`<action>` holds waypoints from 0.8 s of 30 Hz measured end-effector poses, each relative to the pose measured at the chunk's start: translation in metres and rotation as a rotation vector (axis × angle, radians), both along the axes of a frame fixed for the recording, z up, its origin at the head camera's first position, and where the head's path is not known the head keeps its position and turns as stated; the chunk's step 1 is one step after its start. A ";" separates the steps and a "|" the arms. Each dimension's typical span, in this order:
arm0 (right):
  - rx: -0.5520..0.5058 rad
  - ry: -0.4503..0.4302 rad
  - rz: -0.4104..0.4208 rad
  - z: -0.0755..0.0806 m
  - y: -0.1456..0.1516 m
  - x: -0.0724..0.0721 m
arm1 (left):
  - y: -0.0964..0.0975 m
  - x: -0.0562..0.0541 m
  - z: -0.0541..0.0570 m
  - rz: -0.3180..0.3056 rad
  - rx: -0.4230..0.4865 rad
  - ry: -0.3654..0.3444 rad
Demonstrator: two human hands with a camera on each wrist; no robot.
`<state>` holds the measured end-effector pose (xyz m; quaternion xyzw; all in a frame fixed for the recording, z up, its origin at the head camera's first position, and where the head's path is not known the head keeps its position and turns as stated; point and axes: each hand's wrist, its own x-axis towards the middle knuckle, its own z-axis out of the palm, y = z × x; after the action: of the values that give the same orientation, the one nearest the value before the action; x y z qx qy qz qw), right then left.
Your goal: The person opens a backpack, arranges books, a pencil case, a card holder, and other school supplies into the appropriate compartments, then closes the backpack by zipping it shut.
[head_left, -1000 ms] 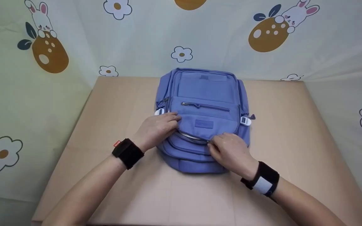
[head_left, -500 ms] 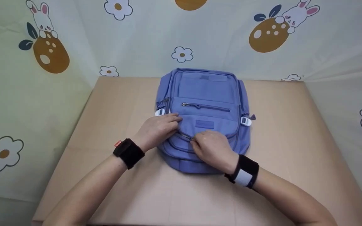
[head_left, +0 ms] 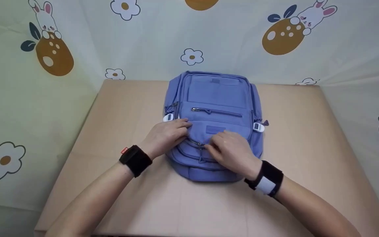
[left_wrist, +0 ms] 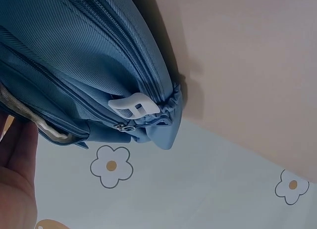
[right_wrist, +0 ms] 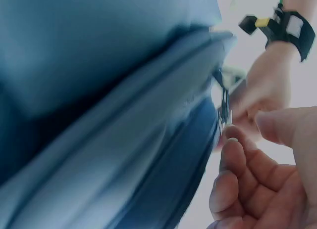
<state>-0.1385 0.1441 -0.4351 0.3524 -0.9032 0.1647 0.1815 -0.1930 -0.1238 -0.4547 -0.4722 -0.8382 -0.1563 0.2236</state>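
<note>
A blue backpack (head_left: 216,93) lies on its back with several zipped pockets facing up. The left hand (head_left: 167,135) grips the front pocket's edge at the backpack's left side; in the left wrist view its fingers (left_wrist: 22,147) reach the pale-lined pocket opening. Beside the front pocket's zipper is the right hand (head_left: 234,151), its fingers loosely bent. A zipper pull (head_left: 202,158) hangs free from the slider near the left hand. In the right wrist view a gap separates the thumb (right_wrist: 277,127) from the fingers (right_wrist: 235,157), with nothing visible between them.
The backpack rests on a tan table (head_left: 137,98). White buckles (head_left: 258,127) sit at its sides, and a dark triangular tab (head_left: 266,122) sticks out on the right. Patterned cloth walls (head_left: 150,36) enclose the back and sides.
My right hand drew the zipper slider leftward along the front pocket, narrowing its opening, then let go of the pull and moved slightly back right. The left hand has stayed at the pocket's edge.
</note>
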 end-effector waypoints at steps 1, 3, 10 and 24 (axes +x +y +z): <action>-0.016 0.012 0.014 0.002 0.008 -0.001 | 0.000 0.000 0.000 0.000 -0.002 -0.003; -0.039 0.040 0.036 0.003 0.026 -0.002 | 0.000 0.000 0.001 0.004 -0.008 -0.008; -0.024 0.129 0.097 -0.016 0.072 -0.006 | 0.001 0.001 0.001 0.015 -0.021 -0.032; -0.051 0.191 0.080 -0.038 0.072 -0.009 | 0.015 0.016 0.006 0.000 -0.053 0.156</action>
<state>-0.1477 0.2166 -0.4732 0.3973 -0.8626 0.1604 0.2689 -0.1774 -0.1085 -0.4489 -0.4888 -0.8221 -0.0968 0.2754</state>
